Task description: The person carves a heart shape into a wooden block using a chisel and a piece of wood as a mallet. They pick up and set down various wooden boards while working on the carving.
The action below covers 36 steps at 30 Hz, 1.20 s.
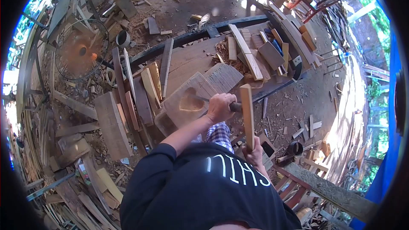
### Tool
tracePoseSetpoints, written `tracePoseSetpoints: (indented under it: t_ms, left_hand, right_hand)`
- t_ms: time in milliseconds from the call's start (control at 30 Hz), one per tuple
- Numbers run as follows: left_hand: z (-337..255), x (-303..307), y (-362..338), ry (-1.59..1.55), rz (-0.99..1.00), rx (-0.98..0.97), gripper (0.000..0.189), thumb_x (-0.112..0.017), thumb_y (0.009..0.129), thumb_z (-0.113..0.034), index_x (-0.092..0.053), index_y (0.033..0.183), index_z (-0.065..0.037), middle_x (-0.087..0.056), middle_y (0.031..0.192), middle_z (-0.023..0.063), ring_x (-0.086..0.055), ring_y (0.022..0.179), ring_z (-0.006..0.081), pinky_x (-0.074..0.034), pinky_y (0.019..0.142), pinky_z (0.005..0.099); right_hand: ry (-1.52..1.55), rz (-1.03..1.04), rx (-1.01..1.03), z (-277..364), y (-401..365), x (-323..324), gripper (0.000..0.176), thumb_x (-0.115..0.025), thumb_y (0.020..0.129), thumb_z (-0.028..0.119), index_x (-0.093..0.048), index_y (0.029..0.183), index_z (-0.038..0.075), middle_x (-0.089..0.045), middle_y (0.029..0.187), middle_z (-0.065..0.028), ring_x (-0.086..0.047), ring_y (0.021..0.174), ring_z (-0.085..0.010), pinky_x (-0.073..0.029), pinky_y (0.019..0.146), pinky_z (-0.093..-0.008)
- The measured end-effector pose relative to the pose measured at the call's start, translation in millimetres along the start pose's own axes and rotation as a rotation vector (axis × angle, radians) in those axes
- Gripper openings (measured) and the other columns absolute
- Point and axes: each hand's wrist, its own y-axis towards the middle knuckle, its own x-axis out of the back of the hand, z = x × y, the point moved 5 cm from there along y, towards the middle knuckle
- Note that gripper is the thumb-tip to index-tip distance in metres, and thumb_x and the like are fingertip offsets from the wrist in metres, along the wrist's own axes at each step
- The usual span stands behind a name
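Note:
My left hand point(221, 107) is closed around the handle of a chisel point(200, 97), whose thin blade points left at a heart-shaped hollow point(191, 101) carved in a wooden board point(177, 110). My right hand point(255, 151) grips the lower end of a flat wooden bat point(247, 115), held upright beside the chisel handle's butt. The bat's upper part is close to that butt; whether they touch I cannot tell. The board lies tilted on the workbench point(185, 61) in front of my body.
Wood offcuts point(247, 53) lie across the bench's right part, with more planks point(111, 123) at left. A round wire-guard fan point(82, 50) stands at the upper left. Wood scraps and shavings cover the ground. At lower right is a dark cup point(295, 148).

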Motion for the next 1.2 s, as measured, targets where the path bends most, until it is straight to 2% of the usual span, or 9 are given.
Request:
tracePoseSetpoints:
  t_ms: [200, 333, 533, 600, 667, 800, 867, 1033, 1200]
  left_hand:
    - [-23.6, 0.3, -21.1, -0.001, 0.118, -0.212, 0.019, -0.076, 0.069, -0.023, -0.060, 0.076, -0.015, -0.057, 0.068, 0.0038, -0.061, 0.068, 0.0247, -0.043, 0.060, 0.0387]
    - [-19.1, 1.3, -33.5, -0.035, 0.163, -0.231, 0.020, -0.075, 0.075, -0.027, -0.059, 0.073, -0.014, -0.057, 0.068, 0.0036, -0.061, 0.068, 0.0238, -0.043, 0.060, 0.0387]
    - [-13.4, 3.4, -31.6, -0.058, 0.146, -0.170, 0.020, -0.076, 0.069, -0.024, -0.059, 0.074, -0.016, -0.058, 0.070, 0.0027, -0.061, 0.070, 0.0243, -0.043, 0.060, 0.0391]
    - [-11.1, 8.2, -24.3, -0.059, 0.123, -0.154, 0.021, -0.077, 0.066, -0.022, -0.059, 0.075, -0.016, -0.059, 0.071, 0.0025, -0.062, 0.070, 0.0247, -0.043, 0.060, 0.0392]
    - [-8.4, 12.2, -19.7, -0.073, 0.079, -0.120, 0.026, -0.077, 0.060, -0.020, -0.060, 0.078, -0.016, -0.060, 0.073, 0.0025, -0.062, 0.072, 0.0255, -0.045, 0.062, 0.0388]
    - [-6.1, 14.2, -20.5, -0.055, 0.123, -0.108, 0.031, -0.079, 0.057, -0.020, -0.061, 0.081, -0.015, -0.060, 0.075, 0.0030, -0.063, 0.075, 0.0263, -0.047, 0.065, 0.0393]
    - [-8.2, 15.3, -21.2, -0.060, 0.125, -0.107, 0.028, -0.078, 0.059, -0.019, -0.060, 0.081, -0.016, -0.061, 0.075, 0.0024, -0.063, 0.076, 0.0257, -0.047, 0.065, 0.0394]
    - [-8.1, 10.4, -24.0, -0.061, 0.110, -0.125, 0.025, -0.076, 0.061, -0.020, -0.060, 0.080, -0.016, -0.060, 0.073, 0.0023, -0.063, 0.075, 0.0250, -0.046, 0.065, 0.0399]
    - [-24.0, 7.9, -40.0, -0.065, 0.143, -0.202, 0.027, -0.077, 0.060, -0.020, -0.060, 0.081, -0.017, -0.059, 0.074, 0.0028, -0.061, 0.074, 0.0245, -0.045, 0.064, 0.0394]
  right_hand:
    - [0.100, -0.207, 0.087, -5.0, -15.5, 20.7, 0.046, -0.072, 0.076, 0.000, -0.049, 0.115, 0.007, -0.054, 0.076, -0.0033, -0.055, 0.069, -0.0116, -0.047, 0.063, -0.0295]
    - [0.119, -0.144, -0.100, -4.1, -26.6, 27.0, 0.046, -0.073, 0.077, 0.001, -0.049, 0.116, 0.007, -0.051, 0.073, -0.0001, -0.053, 0.066, -0.0120, -0.046, 0.061, -0.0296]
    - [0.269, -0.466, 0.075, 11.7, -41.7, 50.6, 0.039, -0.067, 0.080, 0.001, -0.049, 0.115, 0.003, -0.049, 0.077, -0.0016, -0.049, 0.063, -0.0118, -0.044, 0.060, -0.0293]
    - [0.258, -0.454, 0.091, 5.3, -42.3, 36.9, 0.038, -0.065, 0.080, 0.001, -0.049, 0.114, 0.002, -0.048, 0.076, -0.0025, -0.050, 0.064, -0.0122, -0.044, 0.060, -0.0307]
    - [-0.035, 0.039, 0.003, 13.7, -31.2, -2.1, 0.036, -0.065, 0.080, 0.001, -0.049, 0.112, -0.001, -0.046, 0.075, -0.0020, -0.049, 0.064, -0.0126, -0.043, 0.059, -0.0313]
    - [0.084, -0.027, -0.032, 21.9, -30.3, -3.9, 0.036, -0.066, 0.081, 0.004, -0.049, 0.112, 0.000, -0.050, 0.077, -0.0044, -0.053, 0.068, -0.0156, -0.045, 0.062, -0.0322]
    - [0.137, -0.288, 0.118, 21.4, -35.1, 8.7, 0.039, -0.067, 0.080, 0.005, -0.049, 0.115, 0.003, -0.055, 0.080, -0.0080, -0.058, 0.073, -0.0186, -0.047, 0.067, -0.0337]
    - [-0.001, 0.085, -0.156, -6.1, -40.9, -11.2, 0.045, -0.069, 0.078, 0.007, -0.049, 0.118, 0.007, -0.058, 0.084, -0.0095, -0.059, 0.076, -0.0215, -0.049, 0.071, -0.0356]
    - [0.159, -0.145, -0.023, -15.0, -56.0, 12.2, 0.043, -0.072, 0.077, 0.000, -0.050, 0.114, 0.006, -0.053, 0.076, -0.0001, -0.053, 0.068, -0.0118, -0.045, 0.063, -0.0284]
